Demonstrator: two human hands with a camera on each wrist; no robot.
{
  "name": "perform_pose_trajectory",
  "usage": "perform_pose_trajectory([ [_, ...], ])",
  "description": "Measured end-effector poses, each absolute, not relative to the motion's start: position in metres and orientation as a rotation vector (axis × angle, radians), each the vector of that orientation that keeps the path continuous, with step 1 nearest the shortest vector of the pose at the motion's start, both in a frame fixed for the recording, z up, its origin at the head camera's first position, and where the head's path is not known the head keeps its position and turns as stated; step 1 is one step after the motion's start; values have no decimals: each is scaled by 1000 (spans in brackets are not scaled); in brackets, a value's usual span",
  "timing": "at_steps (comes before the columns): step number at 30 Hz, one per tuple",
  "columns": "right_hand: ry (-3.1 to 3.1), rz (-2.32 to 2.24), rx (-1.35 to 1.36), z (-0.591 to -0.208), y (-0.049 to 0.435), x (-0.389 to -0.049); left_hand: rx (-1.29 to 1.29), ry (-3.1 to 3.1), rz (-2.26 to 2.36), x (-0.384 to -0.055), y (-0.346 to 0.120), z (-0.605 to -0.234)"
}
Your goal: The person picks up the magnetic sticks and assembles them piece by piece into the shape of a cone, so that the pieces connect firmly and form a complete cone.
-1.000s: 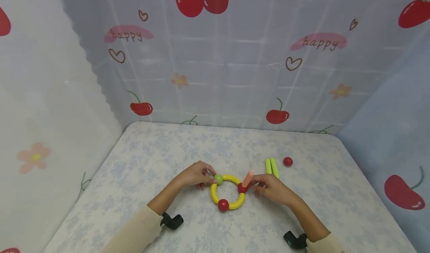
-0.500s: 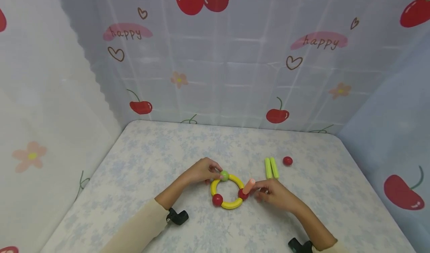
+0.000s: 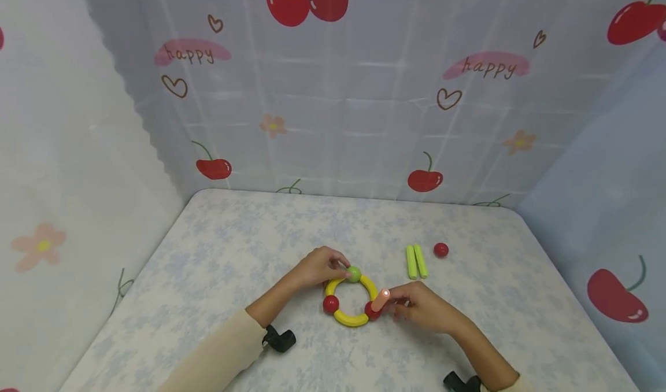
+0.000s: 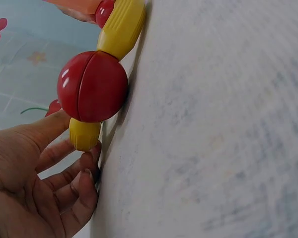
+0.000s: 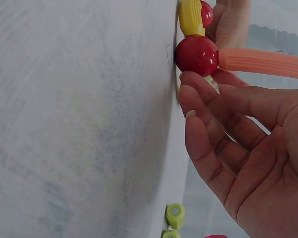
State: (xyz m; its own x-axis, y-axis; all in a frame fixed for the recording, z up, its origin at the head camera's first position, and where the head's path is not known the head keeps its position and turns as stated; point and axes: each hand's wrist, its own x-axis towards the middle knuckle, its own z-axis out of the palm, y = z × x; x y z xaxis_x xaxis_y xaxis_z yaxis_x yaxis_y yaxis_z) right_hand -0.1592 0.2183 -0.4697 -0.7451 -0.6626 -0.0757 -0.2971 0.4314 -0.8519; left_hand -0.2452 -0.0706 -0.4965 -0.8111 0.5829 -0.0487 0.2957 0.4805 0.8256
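A ring of curved yellow rods (image 3: 351, 320) joined by balls lies on the table. My left hand (image 3: 318, 267) pinches its green ball (image 3: 354, 274) between thumb and index finger at the far side. A red ball (image 3: 330, 304) sits at the ring's left; the left wrist view shows it large, just above the loosely curled fingers. At the right is another red ball (image 5: 196, 55), from which an orange rod (image 3: 381, 299) sticks up. My right hand (image 3: 424, 306) touches that ball with relaxed, lightly bent fingertips (image 5: 188, 94) and does not wrap around it.
Two light green rods (image 3: 416, 262) lie side by side behind the right hand, a loose red ball (image 3: 440, 250) just right of them. Pale patterned cloth covers the table (image 3: 234, 224). Printed curtains (image 3: 333, 120) hang at the back and sides.
The ring has turned clockwise as seen from the head: the green ball went right, the near red ball left, and the orange rod's ball toward the person. Both hands moved along with it.
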Motion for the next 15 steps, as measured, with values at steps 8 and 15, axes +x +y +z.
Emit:
perform_pose_trajectory([
  [8, 2411, -1169, -706, -465, 223, -168, 569, 2288, 1301, -241, -91, -495],
  [15, 2739, -1156, -380, -450, 243, -187, 585, 2239, 1317, -227, -99, -494],
])
